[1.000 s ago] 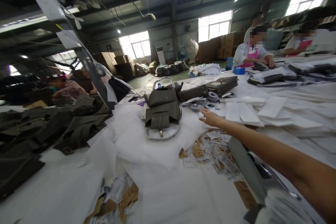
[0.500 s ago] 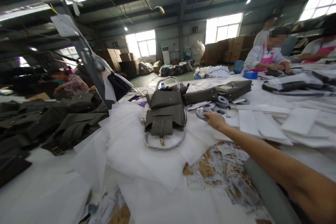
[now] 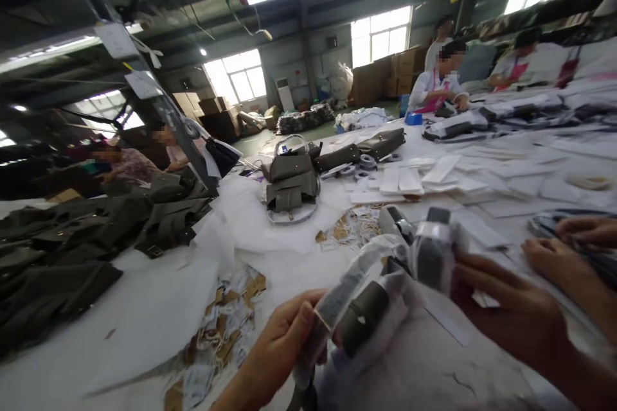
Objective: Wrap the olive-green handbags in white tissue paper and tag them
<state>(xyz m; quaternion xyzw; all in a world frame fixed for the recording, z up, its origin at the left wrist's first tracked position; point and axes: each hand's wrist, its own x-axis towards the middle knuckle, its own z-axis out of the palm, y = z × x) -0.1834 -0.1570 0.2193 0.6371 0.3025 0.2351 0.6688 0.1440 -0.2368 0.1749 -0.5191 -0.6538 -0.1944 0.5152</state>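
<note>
Low in front of me is a dark grey-green bag (image 3: 365, 319) wrapped in translucent film, with a metal stud showing. My left hand (image 3: 284, 340) is closed around its left side, thumb on top, where a film-covered grey strap runs. At its right end my right hand (image 3: 506, 308) grips a dark grey rolled piece (image 3: 434, 253) bound in clear film; its fingertips are partly hidden. A second similar grey piece (image 3: 395, 221) stands just left of that one. Farther off, an unwrapped bag (image 3: 292, 183) with film-covered handles lies on white sheets (image 3: 250, 218).
Another person's hands (image 3: 569, 253) work on a dark item close at right. Tags with strings (image 3: 347, 226) lie ahead; more tags (image 3: 226, 321) lie at left. Grey-green bags (image 3: 96, 237) are heaped left, beside a metal post (image 3: 187, 141). White foam pieces (image 3: 402, 180) and tape rolls (image 3: 367, 162) lie beyond.
My view has shifted right and back. My right hand has left the rolls on the table and now grips the rolled piece; my left hand and the film-wrapped bag have come into view.
</note>
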